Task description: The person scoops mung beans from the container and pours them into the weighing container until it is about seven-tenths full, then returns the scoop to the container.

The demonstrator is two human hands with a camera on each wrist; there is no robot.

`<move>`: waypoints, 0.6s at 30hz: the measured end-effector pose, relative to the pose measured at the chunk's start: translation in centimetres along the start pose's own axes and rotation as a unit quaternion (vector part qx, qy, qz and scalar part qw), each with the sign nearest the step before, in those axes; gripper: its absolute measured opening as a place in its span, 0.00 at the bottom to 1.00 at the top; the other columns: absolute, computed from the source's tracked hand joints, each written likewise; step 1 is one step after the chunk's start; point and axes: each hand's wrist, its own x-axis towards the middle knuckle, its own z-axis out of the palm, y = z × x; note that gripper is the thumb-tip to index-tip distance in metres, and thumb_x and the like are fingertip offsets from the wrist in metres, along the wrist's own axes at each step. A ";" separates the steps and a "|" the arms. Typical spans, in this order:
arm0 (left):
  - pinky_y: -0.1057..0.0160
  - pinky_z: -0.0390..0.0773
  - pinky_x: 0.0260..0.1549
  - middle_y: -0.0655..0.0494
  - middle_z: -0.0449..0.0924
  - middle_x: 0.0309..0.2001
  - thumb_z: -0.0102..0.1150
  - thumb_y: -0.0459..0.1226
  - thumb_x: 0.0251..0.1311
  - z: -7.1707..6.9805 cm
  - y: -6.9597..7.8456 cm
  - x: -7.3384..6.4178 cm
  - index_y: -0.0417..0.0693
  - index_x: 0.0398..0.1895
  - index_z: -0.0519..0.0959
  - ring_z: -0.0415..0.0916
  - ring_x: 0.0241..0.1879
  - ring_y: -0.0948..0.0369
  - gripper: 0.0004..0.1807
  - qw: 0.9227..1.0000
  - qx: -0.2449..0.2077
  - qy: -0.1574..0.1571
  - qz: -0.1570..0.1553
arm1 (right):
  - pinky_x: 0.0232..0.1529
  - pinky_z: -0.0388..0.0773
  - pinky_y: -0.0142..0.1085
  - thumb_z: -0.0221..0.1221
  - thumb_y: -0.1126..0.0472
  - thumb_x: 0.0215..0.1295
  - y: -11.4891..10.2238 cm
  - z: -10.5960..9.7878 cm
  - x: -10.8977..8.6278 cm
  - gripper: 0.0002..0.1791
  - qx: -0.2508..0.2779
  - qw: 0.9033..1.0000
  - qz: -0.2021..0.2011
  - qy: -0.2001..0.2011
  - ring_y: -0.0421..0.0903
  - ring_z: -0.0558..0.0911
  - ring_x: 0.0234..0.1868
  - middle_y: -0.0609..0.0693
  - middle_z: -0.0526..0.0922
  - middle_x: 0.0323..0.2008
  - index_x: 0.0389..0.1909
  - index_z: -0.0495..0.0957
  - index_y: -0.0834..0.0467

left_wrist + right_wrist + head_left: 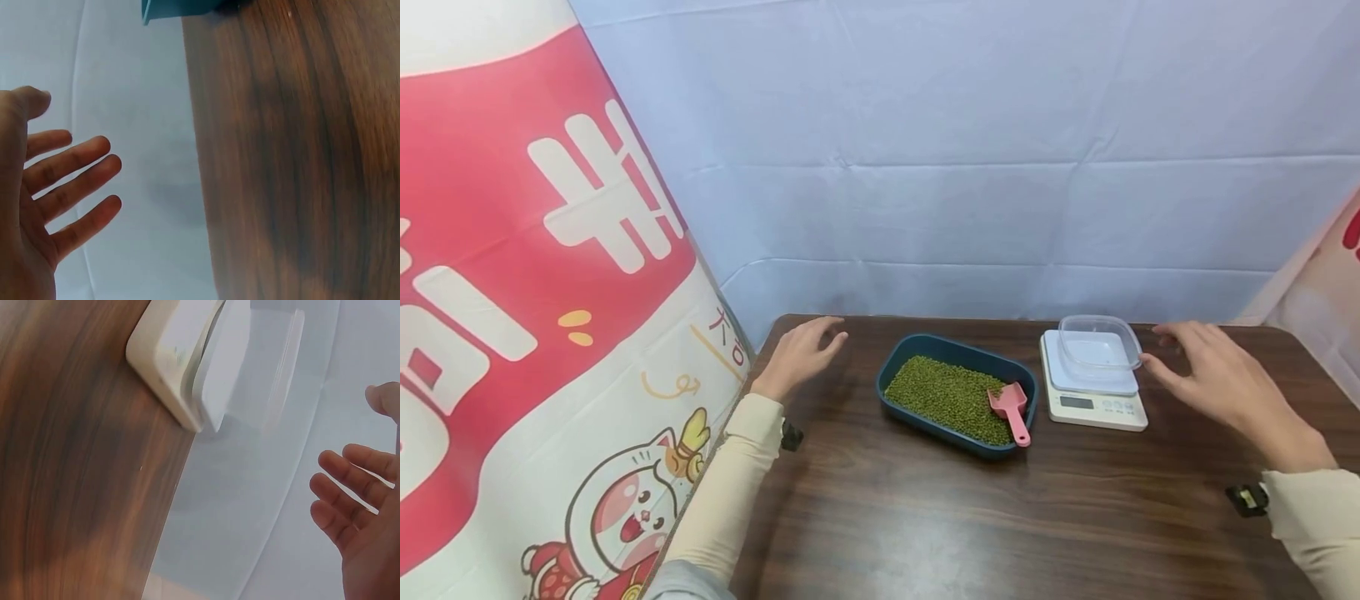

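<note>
Nearest, at the lower left and lower right of the head view, cream sleeves (730,492), each with a small black device (791,435) at the cuff. Across the lower middle, a dark brown wood-grain table (925,517). Left of centre, above the tabletop, the left hand (801,354), with fingers loosely bent and apart and nothing in its grasp; nearest to the tray, well apart from it. At the right, the right hand (1217,375), likewise relaxed and holding nothing, thumb just beside the clear container, with a gap between in the right wrist view.

Just right of centre, a pink scoop (1013,408), on the green beans with its handle over the tray's near right edge. Under it, a dark blue tray (962,352) with a broad layer of green beans (943,396). Farther right, near the tray, a white kitchen scale (1097,412), display too small to read. On its platform, a clear plastic container (1112,333).

Beyond, across the upper frame, creased pale cloth (925,208); along the left side, a red-and-white banner (482,158) with large white characters and a cartoon figure (632,508) at the lower left.
</note>
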 end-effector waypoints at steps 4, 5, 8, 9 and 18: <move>0.47 0.85 0.49 0.55 0.89 0.55 0.54 0.48 0.80 0.6 0.4 -0.1 0.53 0.60 0.85 0.88 0.49 0.55 0.17 1.000 -0.010 0.009 -0.002 | 0.44 0.74 0.60 0.69 0.54 0.67 -0.9 0.5 -0.1 0.20 0.004 1.000 -0.012 0.014 0.61 0.81 0.46 0.62 0.84 0.43 0.51 0.79 0.65; 0.47 0.85 0.48 0.54 0.89 0.55 0.55 0.47 0.80 0.7 0.6 -0.1 0.53 0.59 0.86 0.88 0.48 0.54 0.16 1.000 -0.011 0.011 -0.003 | 0.43 0.75 0.59 0.69 0.54 0.67 -1.2 0.6 -0.2 0.19 0.004 1.000 -0.015 0.017 0.60 0.82 0.44 0.61 0.85 0.42 0.50 0.80 0.64; 0.48 0.85 0.46 0.54 0.89 0.54 0.54 0.45 0.79 1.0 1.1 -0.1 0.52 0.58 0.86 0.87 0.46 0.54 0.16 1.000 -0.022 0.014 -0.005 | 0.40 0.76 0.54 0.69 0.55 0.67 -1.7 0.9 -0.4 0.19 0.005 0.999 -0.022 0.029 0.56 0.82 0.41 0.58 0.85 0.39 0.50 0.80 0.64; 0.48 0.85 0.45 0.54 0.89 0.53 0.54 0.45 0.79 1.1 1.3 -0.2 0.52 0.58 0.86 0.87 0.45 0.55 0.16 0.999 -0.028 0.014 -0.005 | 0.38 0.76 0.53 0.69 0.55 0.67 -1.9 1.0 -0.5 0.19 0.006 0.999 -0.023 0.031 0.55 0.82 0.39 0.57 0.85 0.38 0.51 0.80 0.64; 0.50 0.85 0.45 0.54 0.90 0.50 0.54 0.45 0.80 2.3 2.7 -0.2 0.52 0.58 0.86 0.87 0.45 0.57 0.15 0.998 -0.056 0.001 -0.010 | 0.27 0.72 0.38 0.68 0.55 0.69 -3.6 2.5 -1.3 0.19 0.025 0.999 -0.021 0.042 0.40 0.77 0.29 0.48 0.83 0.31 0.53 0.81 0.62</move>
